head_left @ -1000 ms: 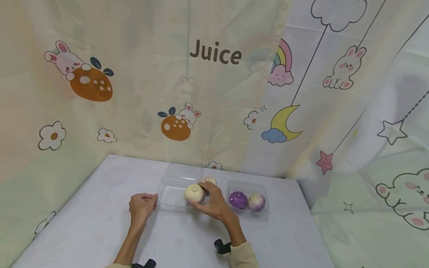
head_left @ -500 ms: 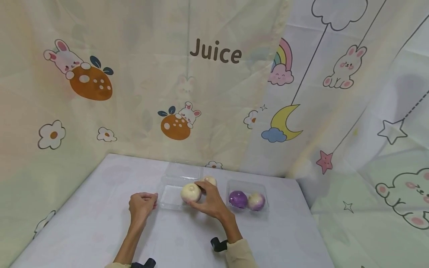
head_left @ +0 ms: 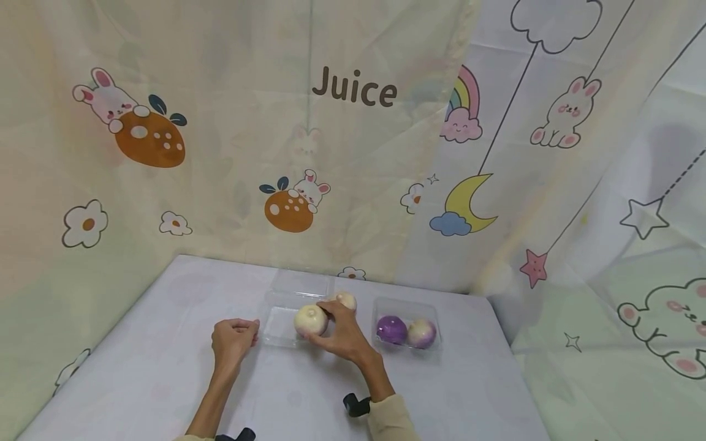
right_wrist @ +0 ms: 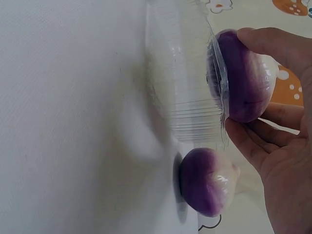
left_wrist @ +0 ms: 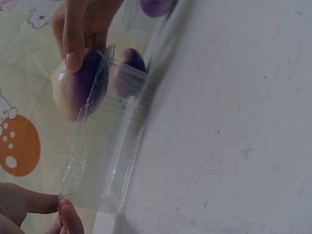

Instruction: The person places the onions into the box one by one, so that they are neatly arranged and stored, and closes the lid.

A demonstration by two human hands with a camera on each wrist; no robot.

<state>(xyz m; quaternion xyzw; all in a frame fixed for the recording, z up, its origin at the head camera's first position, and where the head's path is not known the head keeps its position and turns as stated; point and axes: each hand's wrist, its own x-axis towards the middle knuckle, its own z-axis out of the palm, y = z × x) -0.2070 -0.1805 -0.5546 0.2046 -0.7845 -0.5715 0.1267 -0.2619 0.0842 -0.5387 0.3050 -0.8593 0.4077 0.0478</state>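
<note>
My right hand (head_left: 346, 334) grips a glossy purple-and-white turnip (head_left: 311, 321), thumb on one side and fingers on the other. In the right wrist view the purple end of the turnip (right_wrist: 243, 78) overlaps the rim of an open clear plastic box (right_wrist: 190, 83). The box (head_left: 279, 327) sits on the table with its lid (head_left: 300, 283) folded back. At the box's left side is my left hand (head_left: 234, 340); the left wrist view shows its thumb and finger pinching the rim corner. A second turnip (right_wrist: 207, 183) stands on the table beside the box.
To the right, another clear plastic box (head_left: 405, 306) holds two turnips, one showing deep purple (head_left: 392, 329) and one mostly pale (head_left: 421, 333). The white table (head_left: 309, 392) ends at printed cloth curtains (head_left: 220, 153) behind and at the sides.
My right hand has carried the turnip a little to the left, further over the open box. My left hand has stayed at the box's left side.
</note>
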